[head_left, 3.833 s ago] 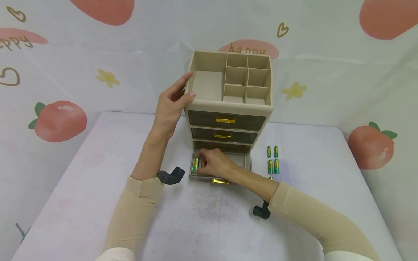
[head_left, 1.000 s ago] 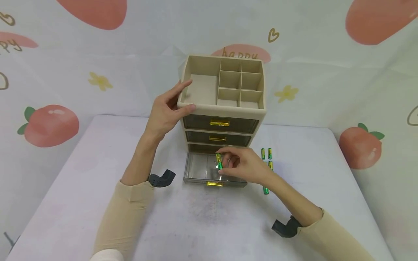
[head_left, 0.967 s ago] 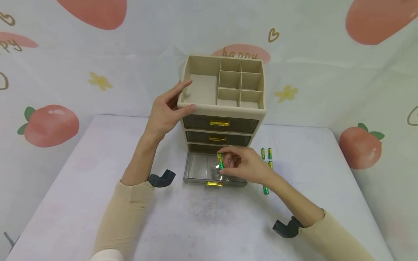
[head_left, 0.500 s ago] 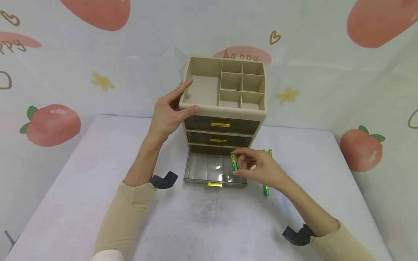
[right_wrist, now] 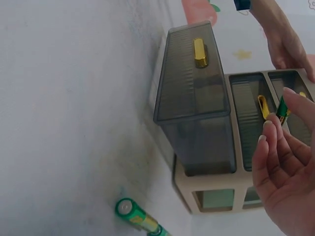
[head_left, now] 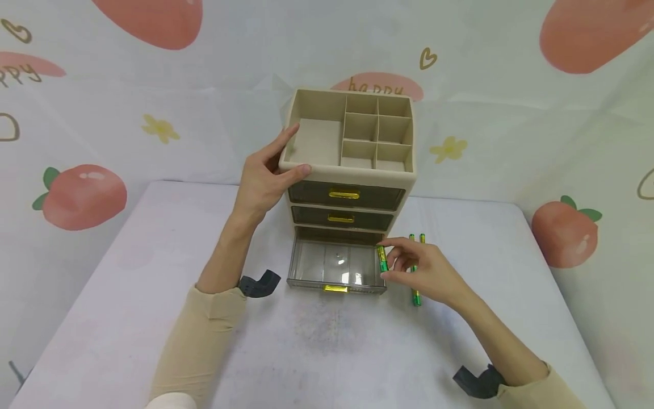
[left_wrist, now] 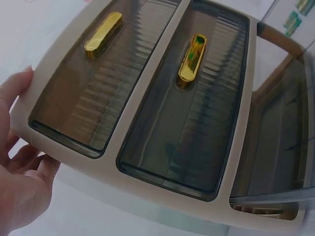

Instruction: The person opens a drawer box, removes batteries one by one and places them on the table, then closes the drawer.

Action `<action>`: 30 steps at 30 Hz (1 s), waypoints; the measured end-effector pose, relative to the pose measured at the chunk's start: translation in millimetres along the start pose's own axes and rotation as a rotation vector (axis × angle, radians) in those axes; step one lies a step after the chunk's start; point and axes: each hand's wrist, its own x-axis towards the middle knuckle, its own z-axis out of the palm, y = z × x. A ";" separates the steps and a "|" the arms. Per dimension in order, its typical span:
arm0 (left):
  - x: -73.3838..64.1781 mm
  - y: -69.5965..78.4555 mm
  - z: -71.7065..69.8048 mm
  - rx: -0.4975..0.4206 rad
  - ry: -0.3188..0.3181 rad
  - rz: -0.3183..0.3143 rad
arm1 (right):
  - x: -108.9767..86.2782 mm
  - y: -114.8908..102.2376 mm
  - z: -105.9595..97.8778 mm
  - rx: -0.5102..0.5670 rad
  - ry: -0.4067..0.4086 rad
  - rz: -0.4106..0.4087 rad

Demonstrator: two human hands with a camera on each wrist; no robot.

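Observation:
A beige desktop drawer organizer (head_left: pixel 357 174) stands at the back of the table, its bottom drawer (head_left: pixel 309 261) pulled out. No battery shows inside that clear grey drawer. My left hand (head_left: pixel 260 183) holds the organizer's upper left corner, thumb over the front edge; the left wrist view shows its fingers (left_wrist: pixel 18 84) at the frame. Between thumb and fingertips, my right hand (head_left: pixel 426 274) pinches a green and yellow battery (head_left: pixel 382 259) near the drawer's right wall. In the right wrist view the same battery (right_wrist: pixel 282 109) shows only partly behind the fingers.
Several loose batteries (head_left: pixel 416 299) lie on the table right of the organizer, some hidden by my right hand. The organizer's two upper drawers (head_left: pixel 352 195) are closed. A patterned cloth (head_left: pixel 219 96) hangs right behind the table.
My right hand was at the battery in the drawer's left end; it has lifted that battery and carried it rightward to the drawer's right side. The left hand keeps its hold on the organizer.

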 end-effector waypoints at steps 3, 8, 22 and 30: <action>-0.2 0.1 0.4 -0.006 0.008 0.003 | -4.8 3.3 -2.8 0.007 0.013 -0.010; -0.2 -0.6 2.2 -0.017 0.018 0.004 | -14.2 10.5 -6.5 0.020 0.028 -0.005; 0.4 1.1 2.7 -0.016 0.046 0.010 | -33.2 22.9 -17.3 0.007 0.080 0.003; -1.9 0.9 2.7 -0.004 0.046 0.006 | -42.5 28.3 -22.8 -0.008 0.115 0.055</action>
